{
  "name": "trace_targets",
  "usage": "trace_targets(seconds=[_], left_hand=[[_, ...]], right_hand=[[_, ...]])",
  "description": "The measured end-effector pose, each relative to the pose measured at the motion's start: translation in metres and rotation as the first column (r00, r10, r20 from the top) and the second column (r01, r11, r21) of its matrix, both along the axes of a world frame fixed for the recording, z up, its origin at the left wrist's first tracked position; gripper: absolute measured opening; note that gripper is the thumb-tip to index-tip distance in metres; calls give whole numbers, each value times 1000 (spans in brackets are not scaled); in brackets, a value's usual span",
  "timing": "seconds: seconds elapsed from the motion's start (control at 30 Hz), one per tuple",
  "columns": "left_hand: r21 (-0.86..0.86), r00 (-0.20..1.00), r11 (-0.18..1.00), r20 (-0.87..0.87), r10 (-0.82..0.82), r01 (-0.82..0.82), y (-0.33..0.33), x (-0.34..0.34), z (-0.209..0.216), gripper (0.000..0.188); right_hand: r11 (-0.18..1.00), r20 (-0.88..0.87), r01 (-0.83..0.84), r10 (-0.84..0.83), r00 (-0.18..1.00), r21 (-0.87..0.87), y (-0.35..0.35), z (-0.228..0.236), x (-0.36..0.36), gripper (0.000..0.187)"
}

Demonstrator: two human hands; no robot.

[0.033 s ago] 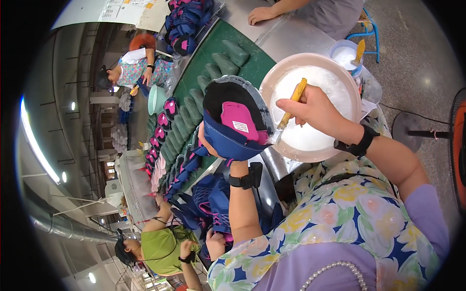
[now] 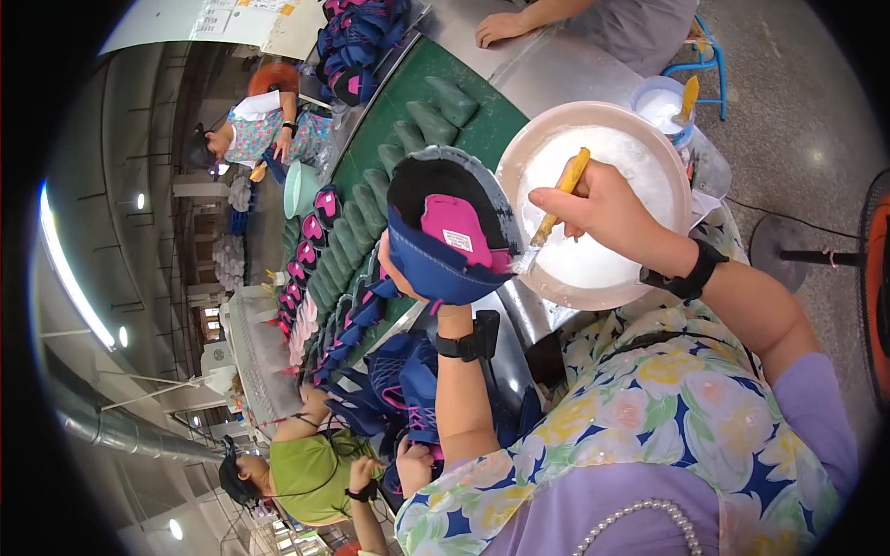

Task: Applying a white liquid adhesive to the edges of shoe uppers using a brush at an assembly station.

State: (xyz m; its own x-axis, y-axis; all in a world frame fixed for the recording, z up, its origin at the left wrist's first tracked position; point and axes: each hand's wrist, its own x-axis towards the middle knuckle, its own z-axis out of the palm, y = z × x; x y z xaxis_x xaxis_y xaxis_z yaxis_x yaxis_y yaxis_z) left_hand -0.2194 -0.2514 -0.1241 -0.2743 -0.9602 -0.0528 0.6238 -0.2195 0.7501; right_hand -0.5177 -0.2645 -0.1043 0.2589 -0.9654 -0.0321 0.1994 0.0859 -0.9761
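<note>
Blue shoe upper was grasped in the left hand beside the pink glue basin, while the right hand clenched a yellow brush touching its edge, gluing apparently unfinished.

Small white rectangular label w/ dark print sits on the pink insole inside the navy shoe upper, which is the landmark here. Far up-left of the upper, at the top edge, lie large pale sheets/signs: white and cream, w/ small coloured patches; print too small to make out. No screens or packages seen anywhere around the upper.
</note>
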Motion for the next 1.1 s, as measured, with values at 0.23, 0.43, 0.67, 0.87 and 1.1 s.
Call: trace_targets(seconds=[0.23, 0.43, 0.67, 0.87, 1.1], left_hand=[[31, 933, 988, 333, 133, -152, 14, 14, 17, 42], [52, 923, 998, 385, 0, -21, 54, -39, -3, 42], [61, 893, 993, 435, -117, 100, 47, -77, -11, 42], [72, 948, 997, 313, -62, 41, 51, -57, -8, 45], [-24, 915, 1000, 401, 28, -20, 57, -39, 11, 46]], right_hand=[[848, -6, 87, -105, 994, -522, -10, 3, -20, 21], [358, 2, -36, 106, 994, -933, 6, 17, -1, 22], [282, -192, -178, -21, 981, -943, -23, 3, 7, 18], [725, -364, -270, 28, 931, -634, -38, 0, -13, 24], [863, -499, -223, -39, 866, -454, -48, -29, -38, 24]])
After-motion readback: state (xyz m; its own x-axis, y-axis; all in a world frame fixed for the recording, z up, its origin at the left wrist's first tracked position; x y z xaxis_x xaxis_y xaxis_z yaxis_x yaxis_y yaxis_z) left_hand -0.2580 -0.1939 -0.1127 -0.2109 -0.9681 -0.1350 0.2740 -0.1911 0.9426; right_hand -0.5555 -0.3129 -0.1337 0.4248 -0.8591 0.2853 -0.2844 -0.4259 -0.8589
